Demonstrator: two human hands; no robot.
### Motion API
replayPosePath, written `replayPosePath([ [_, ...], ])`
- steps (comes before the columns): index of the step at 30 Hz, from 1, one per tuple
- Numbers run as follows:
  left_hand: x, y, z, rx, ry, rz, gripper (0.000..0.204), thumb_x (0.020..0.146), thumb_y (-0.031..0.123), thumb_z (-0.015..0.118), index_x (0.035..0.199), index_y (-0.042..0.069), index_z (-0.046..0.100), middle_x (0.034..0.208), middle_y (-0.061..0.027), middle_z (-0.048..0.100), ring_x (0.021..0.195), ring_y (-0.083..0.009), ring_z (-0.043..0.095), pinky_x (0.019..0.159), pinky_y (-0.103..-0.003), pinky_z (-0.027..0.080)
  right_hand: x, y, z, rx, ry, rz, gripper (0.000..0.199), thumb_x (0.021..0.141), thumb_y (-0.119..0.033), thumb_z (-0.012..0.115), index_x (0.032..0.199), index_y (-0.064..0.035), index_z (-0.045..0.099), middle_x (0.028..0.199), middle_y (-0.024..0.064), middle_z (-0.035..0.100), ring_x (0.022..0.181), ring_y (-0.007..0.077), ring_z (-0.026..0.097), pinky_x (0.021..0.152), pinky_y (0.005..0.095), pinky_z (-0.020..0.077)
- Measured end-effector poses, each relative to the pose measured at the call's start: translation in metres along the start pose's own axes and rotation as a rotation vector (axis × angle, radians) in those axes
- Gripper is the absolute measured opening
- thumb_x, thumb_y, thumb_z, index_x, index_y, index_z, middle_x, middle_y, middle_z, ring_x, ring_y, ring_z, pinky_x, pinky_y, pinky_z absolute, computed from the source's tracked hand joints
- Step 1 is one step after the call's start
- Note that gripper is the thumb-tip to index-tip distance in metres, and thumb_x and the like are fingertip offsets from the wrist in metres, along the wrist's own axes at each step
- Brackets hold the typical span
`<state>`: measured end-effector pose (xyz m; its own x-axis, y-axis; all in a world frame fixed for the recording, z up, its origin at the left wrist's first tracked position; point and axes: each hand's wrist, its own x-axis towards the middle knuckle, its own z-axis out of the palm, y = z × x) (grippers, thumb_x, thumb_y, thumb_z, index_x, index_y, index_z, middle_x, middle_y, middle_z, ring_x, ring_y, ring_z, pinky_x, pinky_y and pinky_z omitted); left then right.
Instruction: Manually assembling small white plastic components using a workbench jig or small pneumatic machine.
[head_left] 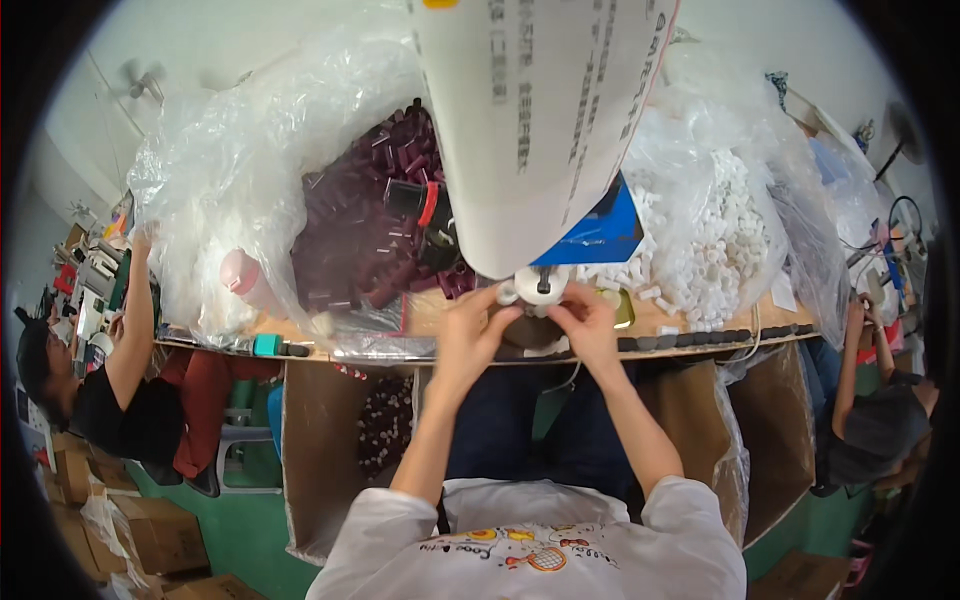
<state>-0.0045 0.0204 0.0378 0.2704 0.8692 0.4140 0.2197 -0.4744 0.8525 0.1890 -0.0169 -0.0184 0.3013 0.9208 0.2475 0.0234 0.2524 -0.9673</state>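
My left hand [472,338] is at the front of a machine, thumb and fingers pinched on a small white plastic piece [508,293]. Close to it on the other side, my right hand [590,328] has its fingertips closed at the underside of a round white machine head [540,284]. What those fingertips hold is too small to make out. A large white housing [540,130] with print on it rises above both hands, and a blue machine part [600,238] shows behind it. Left of the machine lies a heap of dark maroon tubes [350,230]; right of it, a heap of small white plastic pieces [715,230].
Clear plastic sheeting [240,150] surrounds the heaps, and a pink-capped bottle [240,272] stands at left. Below the table edge, a cardboard box [325,440] and another box [770,430] flank my legs. One person [130,390] sits at left, another [885,420] at right.
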Motion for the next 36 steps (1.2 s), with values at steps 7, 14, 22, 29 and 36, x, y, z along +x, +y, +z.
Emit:
replayPosePath([
  [7,-0.081,-0.009,-0.154,0.975,-0.023,-0.423,0.037,0.076,0.019,0.081,0.107,0.001,0.073,0.099,-0.0176,0.072,0.095,-0.0341,0.068,0.083,-0.043,0.051,0.007,-0.031,0.023,-0.517,-0.128,-0.205,0.015,0.083,-0.004,0.068,0.097,0.0015,0.067,0.089,0.0202,0.067,0.085,0.0413,0.064,0.074,0.0457,0.0502],
  [14,0.019,-0.095,-0.112,0.818,0.189,0.037,0.026,0.083,0.012,0.073,0.105,-0.003,0.071,0.102,-0.0199,0.068,0.098,-0.0382,0.063,0.084,-0.046,0.049,0.014,-0.025,0.027,-0.669,-0.125,-0.44,0.021,0.077,-0.001,0.068,0.097,-0.0038,0.067,0.083,0.0164,0.063,0.082,0.0358,0.064,0.07,0.046,0.0504],
  [22,0.005,-0.065,-0.089,0.004,0.156,-0.196,0.032,0.08,0.003,0.076,0.111,-0.003,0.071,0.105,-0.0136,0.07,0.096,-0.023,0.068,0.083,-0.034,0.054,0.025,-0.045,-0.006,-0.443,-0.16,-0.04,0.017,0.077,-0.009,0.075,0.093,-0.0018,0.075,0.087,0.0122,0.073,0.082,0.0243,0.069,0.074,0.0345,0.0531],
  [29,-0.013,-0.006,-0.016,-0.364,-0.042,-0.139,0.041,0.077,-0.01,0.077,0.116,-0.005,0.069,0.115,-0.0106,0.065,0.097,-0.0178,0.066,0.084,-0.029,0.054,0.014,-0.043,-0.175,-1.242,0.421,-0.091,0.021,0.08,-0.007,0.073,0.099,-0.0048,0.066,0.099,0.0139,0.066,0.099,0.0355,0.061,0.083,0.0447,0.0502],
  [36,0.009,-0.018,0.031,-0.1,-0.084,0.083,0.035,0.075,-0.005,0.081,0.109,-0.003,0.072,0.104,-0.0073,0.074,0.095,-0.0137,0.068,0.085,-0.03,0.052,0.01,-0.011,-0.183,-1.282,0.289,-0.213,0.02,0.079,0.004,0.064,0.098,-0.0006,0.066,0.099,0.0166,0.067,0.099,0.0384,0.058,0.084,0.0466,0.0494],
])
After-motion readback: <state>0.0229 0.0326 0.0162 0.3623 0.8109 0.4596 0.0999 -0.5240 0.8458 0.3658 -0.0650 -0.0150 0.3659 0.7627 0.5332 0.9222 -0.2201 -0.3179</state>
